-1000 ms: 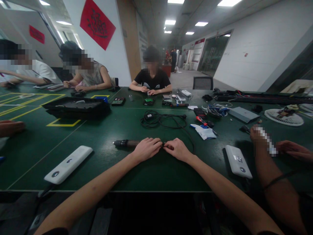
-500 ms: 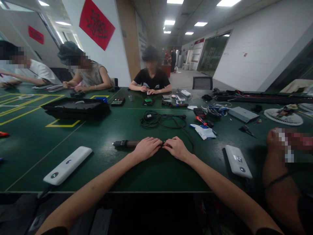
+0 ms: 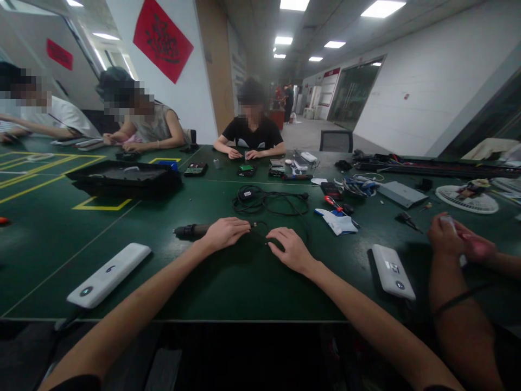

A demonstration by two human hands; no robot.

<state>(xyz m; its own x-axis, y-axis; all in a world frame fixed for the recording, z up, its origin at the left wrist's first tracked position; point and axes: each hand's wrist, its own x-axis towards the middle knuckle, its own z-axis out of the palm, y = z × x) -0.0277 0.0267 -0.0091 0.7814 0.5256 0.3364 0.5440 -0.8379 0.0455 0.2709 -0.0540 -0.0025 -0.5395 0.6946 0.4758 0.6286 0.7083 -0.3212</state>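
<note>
An electric screwdriver (image 3: 195,231) lies sideways on the green table, its dark chuck pointing left. My left hand (image 3: 227,233) is closed over its rear part, which the fingers hide. From the tool's tail a thin black cord (image 3: 262,223) curves out to the right. My right hand (image 3: 287,247) hovers at the right of that tail, thumb and fingers apart, with no object visible in its grasp. Beyond both hands, a coiled black cable with its adapter (image 3: 247,194) rests on the table.
White power banks lie left (image 3: 109,276) and right (image 3: 393,271). A black tray (image 3: 126,182) stands back left. A red screwdriver (image 3: 334,203) and a white-blue packet (image 3: 337,221) lie right of the cable. At right, a co-worker's hands (image 3: 451,239) hold a small object; others sit opposite.
My left hand and the electric screwdriver have shifted left. My right hand has come away from the tool's cord end, and its fingers have parted.
</note>
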